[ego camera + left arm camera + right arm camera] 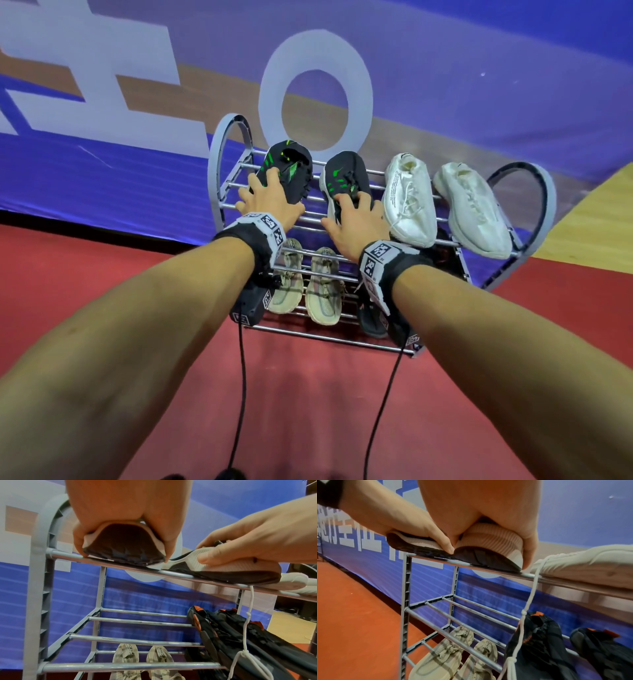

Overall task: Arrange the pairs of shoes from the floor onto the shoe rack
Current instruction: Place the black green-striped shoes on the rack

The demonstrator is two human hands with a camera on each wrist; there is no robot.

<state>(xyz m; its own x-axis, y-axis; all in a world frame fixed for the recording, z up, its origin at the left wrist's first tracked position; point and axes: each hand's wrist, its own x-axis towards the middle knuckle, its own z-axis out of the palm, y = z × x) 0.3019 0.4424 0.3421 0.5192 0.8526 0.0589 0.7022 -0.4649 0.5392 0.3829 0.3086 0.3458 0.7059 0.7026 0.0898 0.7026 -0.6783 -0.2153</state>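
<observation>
Head view: each hand (pixel 270 202) grips one black shoe (pixel 291 171) on the rack (pixel 376 344).

Shoe rack (pixel 219 164): grey plastic arched side frames, chrome crossbars, three tiers, standing on the red floor (pixel 102 291) against a blue printed banner.

Top tier, left to right: black shoe with green marks (pixel 291 171); its mate (pixel 346 178); white shoe (pixel 407 198); second white shoe (pixel 472 209). All four lie across the bars, heels at the front edge. A white lace (pixel 530 595) hangs from the top tier past the front bar.

Middle tier: pair of black shoes with orange accents (pixel 228 632) at the right; bars at the left bare.

Bottom tier: pair of beige knit shoes (pixel 305 281), side by side, at the left.
</observation>
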